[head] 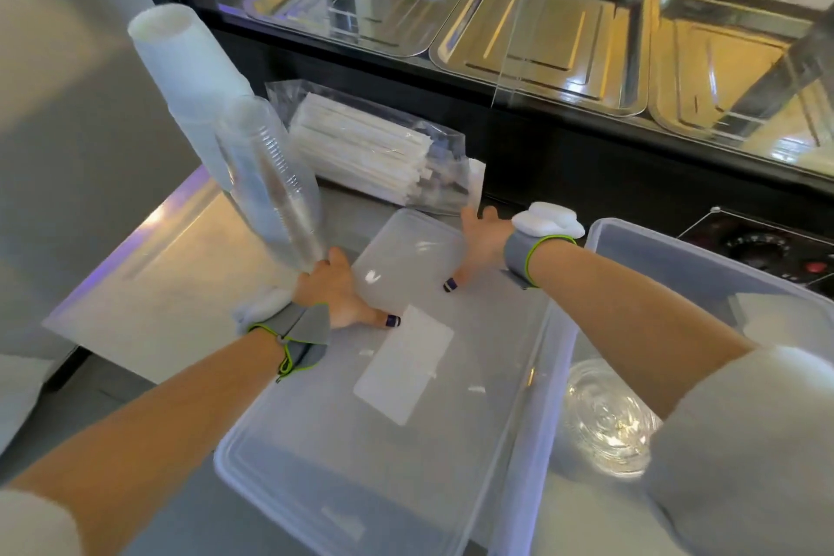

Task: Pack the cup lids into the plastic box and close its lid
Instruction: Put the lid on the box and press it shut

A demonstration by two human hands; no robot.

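Note:
A large translucent plastic box (pixel 280 433) lies in front of me on the counter, with a white label (pixel 401 366) showing through it. At its far end I hold a translucent rectangular lid (pixel 406 253). My left hand (pixel 334 293) grips its left side and my right hand (pixel 483 239) its right side, thumbs on top. A stack of clear cup lids (pixel 604 415) sits on the counter to the right of the box, partly hidden by my right arm.
A second open plastic box (pixel 677 266) stands at the right. Stacks of white paper cups (pixel 180 59) and clear cups (pixel 266 176) rise at the left, touching my left hand. A bag of straws (pixel 374 154) lies behind. A glass case with metal trays (pixel 541 36) lines the back.

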